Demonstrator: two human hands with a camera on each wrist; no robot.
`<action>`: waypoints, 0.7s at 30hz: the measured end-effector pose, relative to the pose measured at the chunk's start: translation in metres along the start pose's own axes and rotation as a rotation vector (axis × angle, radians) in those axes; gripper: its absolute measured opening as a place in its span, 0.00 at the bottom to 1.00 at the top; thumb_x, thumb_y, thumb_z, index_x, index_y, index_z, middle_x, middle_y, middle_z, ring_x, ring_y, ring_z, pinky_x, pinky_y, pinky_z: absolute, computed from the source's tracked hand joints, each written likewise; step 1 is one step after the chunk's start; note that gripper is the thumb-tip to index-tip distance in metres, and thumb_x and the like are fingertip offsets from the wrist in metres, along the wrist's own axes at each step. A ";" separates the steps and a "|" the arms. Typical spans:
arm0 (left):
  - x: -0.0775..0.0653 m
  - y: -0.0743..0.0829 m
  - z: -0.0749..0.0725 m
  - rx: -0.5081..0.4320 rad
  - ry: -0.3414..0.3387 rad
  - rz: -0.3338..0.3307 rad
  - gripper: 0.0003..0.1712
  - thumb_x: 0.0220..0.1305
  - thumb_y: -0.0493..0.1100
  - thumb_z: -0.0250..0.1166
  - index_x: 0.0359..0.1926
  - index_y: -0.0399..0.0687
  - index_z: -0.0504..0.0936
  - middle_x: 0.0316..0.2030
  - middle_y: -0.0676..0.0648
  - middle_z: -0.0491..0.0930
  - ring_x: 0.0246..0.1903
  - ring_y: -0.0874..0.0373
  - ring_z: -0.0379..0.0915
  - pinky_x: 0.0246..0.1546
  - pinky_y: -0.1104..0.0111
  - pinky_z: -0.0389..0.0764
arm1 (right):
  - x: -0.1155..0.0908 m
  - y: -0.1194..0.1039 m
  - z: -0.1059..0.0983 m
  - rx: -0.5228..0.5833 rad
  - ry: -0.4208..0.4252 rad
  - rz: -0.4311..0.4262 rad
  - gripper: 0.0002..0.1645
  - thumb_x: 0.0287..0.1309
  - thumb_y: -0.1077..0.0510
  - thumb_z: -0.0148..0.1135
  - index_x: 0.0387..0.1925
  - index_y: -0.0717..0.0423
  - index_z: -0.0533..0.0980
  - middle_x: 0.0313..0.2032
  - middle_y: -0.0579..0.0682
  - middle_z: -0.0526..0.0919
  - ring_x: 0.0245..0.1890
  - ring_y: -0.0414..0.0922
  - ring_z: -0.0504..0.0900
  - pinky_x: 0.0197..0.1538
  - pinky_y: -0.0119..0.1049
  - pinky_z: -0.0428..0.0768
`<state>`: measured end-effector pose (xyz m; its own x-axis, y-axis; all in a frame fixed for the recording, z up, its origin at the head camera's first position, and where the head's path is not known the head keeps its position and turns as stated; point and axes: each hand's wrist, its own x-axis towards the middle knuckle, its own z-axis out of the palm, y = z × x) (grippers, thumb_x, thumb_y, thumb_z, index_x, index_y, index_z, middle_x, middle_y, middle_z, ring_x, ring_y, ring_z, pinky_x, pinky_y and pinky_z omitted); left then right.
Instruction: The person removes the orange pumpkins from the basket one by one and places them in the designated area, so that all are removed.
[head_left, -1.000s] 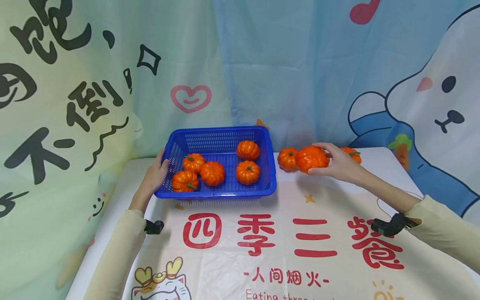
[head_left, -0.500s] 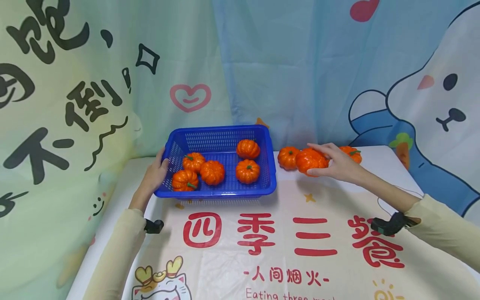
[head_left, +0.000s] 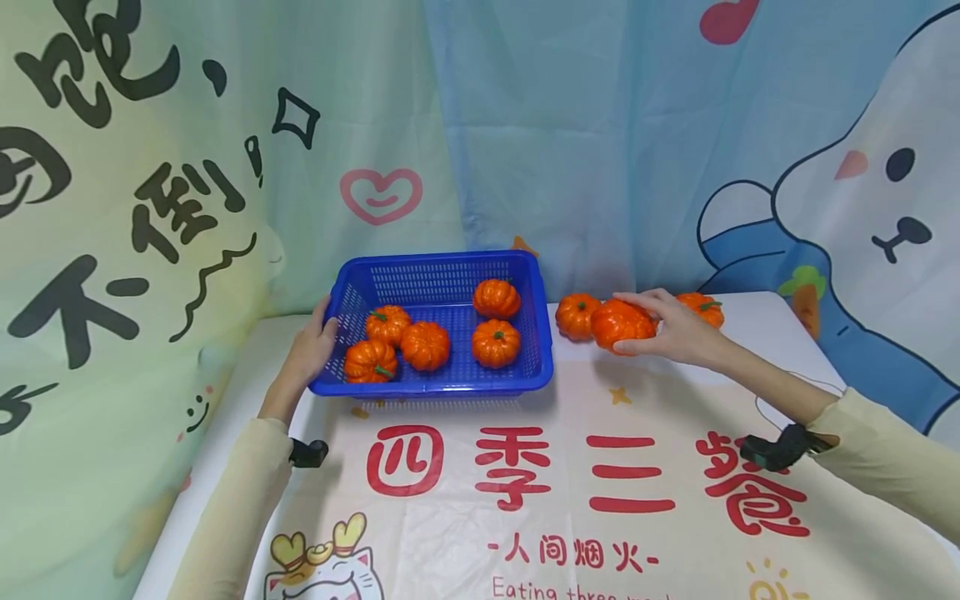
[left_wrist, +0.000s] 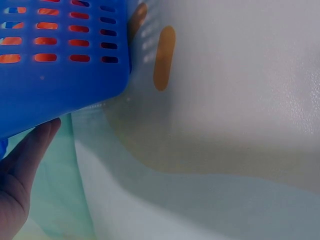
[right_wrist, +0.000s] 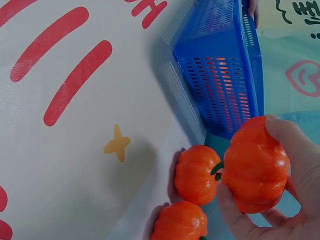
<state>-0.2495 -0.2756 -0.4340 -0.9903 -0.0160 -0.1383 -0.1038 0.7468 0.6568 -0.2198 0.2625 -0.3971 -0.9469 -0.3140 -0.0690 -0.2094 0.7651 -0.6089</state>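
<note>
- Curtain [head_left: 135, 250] with black lettering at far left, running on behind the desk [head_left: 255, 367].
- Left hand [head_left: 309, 350] at the basket's left end, its fingers gripping the rim; the left wrist view shows part of that hand against the blue edge.
- Basket [head_left: 427, 390], blue, on the desk, long axis running left to right, open side up.
- Inside at left, a cluster of three pumpkins [head_left: 425, 346]: the back one's stem leans left, the front one's points right; the third's cannot be made out.
- Inside at right, two pumpkins [head_left: 496, 342], one behind the other; the front one's stem points up.
- Near pumpkin [head_left: 576, 317] on the desk, just right of the basket, stem up.
- Held pumpkin [head_left: 621, 327] overlapping it in the head view, apparently raised off the desk. It is squat; in the right wrist view its longer axis runs nearly top to bottom. A green stem shows at its left side there, but I cannot tell whether it belongs to this one or the one behind.
- Right hand [head_left: 675, 329] gripping the held pumpkin, fingers on opposite sides of it.
- End pumpkin [head_left: 703, 312] partly behind the right hand, stem pointing right.
- Wrist camera [head_left: 783, 448], black, at the right sleeve [head_left: 892, 475].
</note>
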 end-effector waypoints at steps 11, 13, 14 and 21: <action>0.000 0.000 0.001 0.003 -0.009 -0.012 0.34 0.76 0.52 0.32 0.78 0.52 0.35 0.73 0.28 0.50 0.66 0.26 0.57 0.67 0.37 0.57 | 0.000 0.001 0.001 -0.019 0.005 0.002 0.44 0.54 0.43 0.68 0.66 0.59 0.62 0.56 0.65 0.68 0.55 0.60 0.69 0.48 0.54 0.82; 0.001 0.000 0.001 0.003 -0.006 -0.008 0.34 0.76 0.52 0.32 0.78 0.52 0.35 0.73 0.28 0.50 0.66 0.27 0.57 0.67 0.37 0.57 | 0.000 0.001 0.000 -0.027 0.011 -0.004 0.43 0.55 0.44 0.66 0.67 0.57 0.62 0.55 0.64 0.69 0.54 0.59 0.68 0.47 0.54 0.81; 0.001 -0.001 0.001 0.004 -0.005 -0.006 0.34 0.76 0.52 0.32 0.78 0.52 0.35 0.73 0.28 0.50 0.66 0.27 0.57 0.67 0.37 0.57 | 0.000 0.001 0.000 -0.036 0.015 -0.005 0.43 0.56 0.43 0.66 0.68 0.55 0.63 0.54 0.64 0.69 0.53 0.58 0.68 0.47 0.54 0.81; 0.001 -0.001 0.001 0.004 0.007 0.002 0.34 0.76 0.52 0.33 0.78 0.52 0.36 0.73 0.29 0.51 0.67 0.27 0.57 0.67 0.38 0.57 | -0.001 0.001 -0.001 -0.061 0.023 0.002 0.41 0.56 0.42 0.65 0.66 0.55 0.65 0.53 0.63 0.71 0.53 0.58 0.69 0.48 0.54 0.80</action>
<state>-0.2503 -0.2758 -0.4359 -0.9911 -0.0189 -0.1319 -0.1014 0.7493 0.6545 -0.2194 0.2638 -0.3972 -0.9525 -0.3000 -0.0520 -0.2210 0.7987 -0.5597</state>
